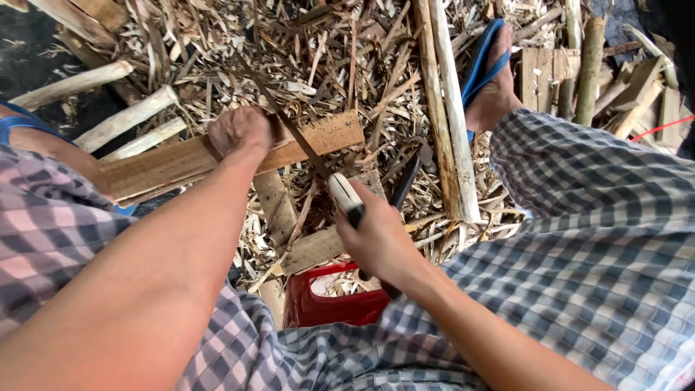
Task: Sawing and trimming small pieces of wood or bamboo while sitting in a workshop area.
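While the left hand (242, 132) clamped the wooden plank (217, 156) across a block, the right hand (380, 239) gripped the handsaw (318, 163); blade ran just beside the knuckles, so a slip risked cutting them.

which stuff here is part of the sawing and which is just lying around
In use: left hand pressing the wooden plank; right hand gripping the handsaw.
Lying about: pale poles, peeled sticks, shavings, red crate.

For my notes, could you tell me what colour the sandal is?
Blue: the sandal shows in the head view.
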